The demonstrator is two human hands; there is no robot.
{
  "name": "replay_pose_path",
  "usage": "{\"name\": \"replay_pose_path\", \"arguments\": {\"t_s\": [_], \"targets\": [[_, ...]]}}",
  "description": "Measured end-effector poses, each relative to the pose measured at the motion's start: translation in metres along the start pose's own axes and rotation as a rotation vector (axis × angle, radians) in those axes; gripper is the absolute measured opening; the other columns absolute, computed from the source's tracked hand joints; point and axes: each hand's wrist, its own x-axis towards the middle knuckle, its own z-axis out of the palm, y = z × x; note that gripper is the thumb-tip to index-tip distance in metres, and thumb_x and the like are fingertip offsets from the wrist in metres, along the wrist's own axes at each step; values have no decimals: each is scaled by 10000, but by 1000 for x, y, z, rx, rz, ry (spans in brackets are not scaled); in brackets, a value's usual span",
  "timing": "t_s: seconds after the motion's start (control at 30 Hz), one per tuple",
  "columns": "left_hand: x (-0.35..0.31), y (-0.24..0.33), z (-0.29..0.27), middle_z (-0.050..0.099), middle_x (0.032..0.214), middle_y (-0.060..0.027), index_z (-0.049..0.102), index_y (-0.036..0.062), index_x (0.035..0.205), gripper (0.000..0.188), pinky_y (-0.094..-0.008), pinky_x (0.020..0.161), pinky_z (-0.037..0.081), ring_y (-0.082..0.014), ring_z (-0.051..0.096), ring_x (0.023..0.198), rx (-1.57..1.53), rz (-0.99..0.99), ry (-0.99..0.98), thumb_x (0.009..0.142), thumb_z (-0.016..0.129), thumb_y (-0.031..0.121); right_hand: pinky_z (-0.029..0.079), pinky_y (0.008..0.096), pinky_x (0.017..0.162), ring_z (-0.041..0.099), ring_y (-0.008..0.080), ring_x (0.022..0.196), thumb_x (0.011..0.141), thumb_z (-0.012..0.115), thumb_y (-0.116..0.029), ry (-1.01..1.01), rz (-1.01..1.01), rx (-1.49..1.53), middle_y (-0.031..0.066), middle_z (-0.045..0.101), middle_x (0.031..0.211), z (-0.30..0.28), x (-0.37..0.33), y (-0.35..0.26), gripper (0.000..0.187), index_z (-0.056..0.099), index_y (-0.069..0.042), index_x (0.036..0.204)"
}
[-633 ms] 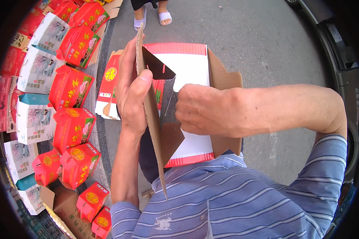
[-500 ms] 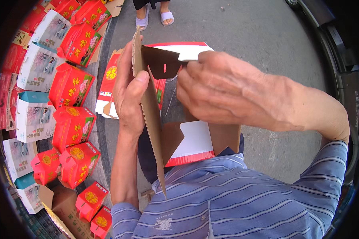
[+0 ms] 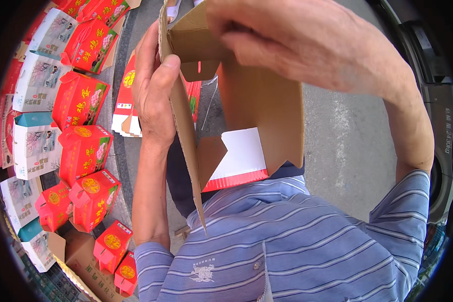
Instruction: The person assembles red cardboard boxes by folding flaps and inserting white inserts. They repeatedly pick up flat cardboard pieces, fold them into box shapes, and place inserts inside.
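Note:
A partly folded cardboard gift box (image 3: 261, 116) stands in front of my body, brown inside, with its top open toward me. My left hand (image 3: 158, 95) grips its left wall, thumb on the inner side and fingers around the outside. Over the far end hovers my right hand (image 3: 292, 40), bent and blurred by motion, beside the far flap; whether it touches the cardboard I cannot tell. That flap (image 3: 199, 70) has a small slot. At the near end, a notched white flap with a red edge (image 3: 241, 151) folds inward.
Flat red and white box blanks (image 3: 126, 108) lie in a stack beyond my left wrist. Rows of folded red boxes (image 3: 85, 151) and white boxes (image 3: 38, 146) line the left. A dark vehicle (image 3: 443, 100) is at the right. A person's slippered feet (image 3: 173, 10) show at the top.
My right hand has moved up and away from me, off the slotted flap's edge. The box has swung open, baring more of its right wall. My left hand keeps its grip.

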Motion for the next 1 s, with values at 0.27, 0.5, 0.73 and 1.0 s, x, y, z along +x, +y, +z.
{"name": "replay_pose_path", "arguments": {"t_s": [0.27, 0.5, 0.73, 1.0], "targets": [[3, -5, 23, 500, 1500, -154, 480, -35, 1522, 636, -374, 1179, 343, -252, 480, 1386, -18, 92, -44, 986, 575, 294, 556, 343, 678, 765, 270, 872, 805, 731, -83, -698, -555, -433, 183, 735, 881, 99, -33, -28, 356, 616, 103, 1086], [5, -6, 24, 499, 1494, -157, 490, -46, 1506, 621, -374, 1162, 365, -261, 505, 1352, 5, 133, -26, 991, 570, 293, 598, 475, 837, 737, 377, 1025, 883, 662, -72, -936, -123, -60, 208, 745, 1047, 104, -27, -17, 332, 620, 72, 1180], [25, -16, 8, 492, 1486, -169, 474, -52, 1513, 621, -376, 1191, 324, -259, 468, 1394, -61, 34, -31, 1000, 542, 291, 612, 430, 647, 768, 337, 772, 828, 729, -44, -592, -214, 159, 211, 719, 747, 29, -71, -52, 202, 677, 71, 985], [19, -25, 33, 444, 1545, -171, 450, -48, 1532, 633, -398, 1215, 304, -264, 434, 1434, -49, 61, -76, 982, 528, 255, 580, 468, 615, 731, 379, 730, 919, 654, -149, -638, -170, 502, 185, 676, 701, 42, -95, -59, 205, 616, 52, 928]]}}
